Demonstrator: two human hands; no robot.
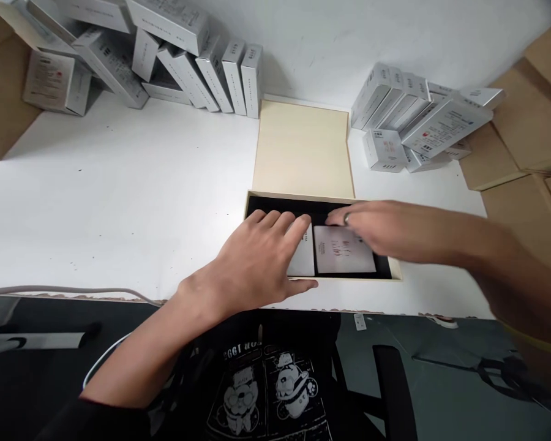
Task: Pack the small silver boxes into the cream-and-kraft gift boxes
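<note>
A cream-rimmed gift box (pixel 397 271) with a black inside lies near the table's front edge, its cream lid (pixel 305 147) folded back flat. Two small cartons sit side by side in it: a white carton (pixel 303 257) on the left and a silvery carton (pixel 344 251) with reddish print on the right. My left hand (pixel 261 257) rests over the white carton, thumb stretched along the front rim, fingers apart and partly hidden. My right hand (pixel 362 225), slightly blurred and wearing a ring, reaches over the silvery carton's far right side, fingers stretched left along its far edge; its thumb is hidden.
Slim silver cartons (pixel 213 73) stand and lean along the wall at the back left. Another stack of silver cartons (pixel 395 104) is at the back right, beside brown cardboard boxes (pixel 518 153). A cable (pixel 73 289) crosses the front left edge. A chair armrest (pixel 395 380) is below.
</note>
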